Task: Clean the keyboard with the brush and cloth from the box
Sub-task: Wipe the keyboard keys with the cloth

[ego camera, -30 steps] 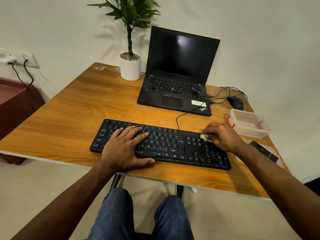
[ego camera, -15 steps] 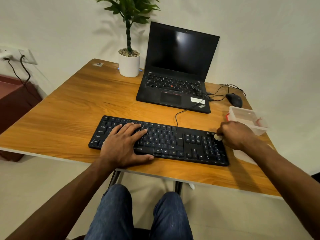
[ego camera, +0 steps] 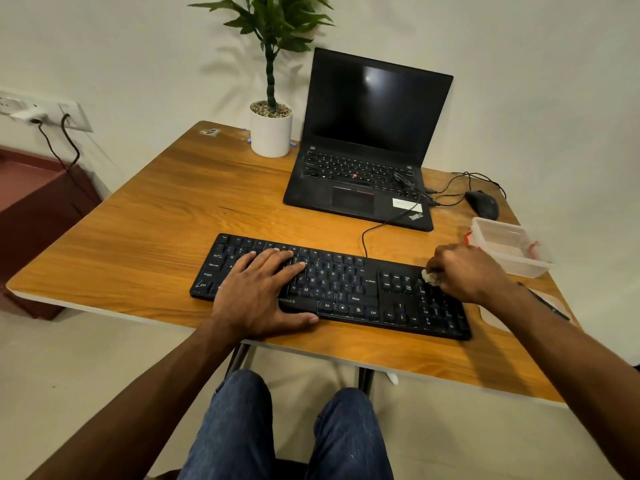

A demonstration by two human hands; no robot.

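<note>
Pale wall behind; wooden table with a light edge, seen from above by a seated person in blue jeans. Black keyboard lies along the near edge, its cable running toward the far side. Left hand flat on the left half of the keys, fingers straight and spread, thumb along the near rim, gripping nothing. Right hand over the right end, above the number pad, fingers curled around a small pale cloth; only a bit of it shows, touching the keys. Clear plastic box just right of that hand, near the table's right edge. Far side: open black laptop, screen dark; white pot with a green plant to its left; black mouse to its right. Wall sockets with cables at far left.
</note>
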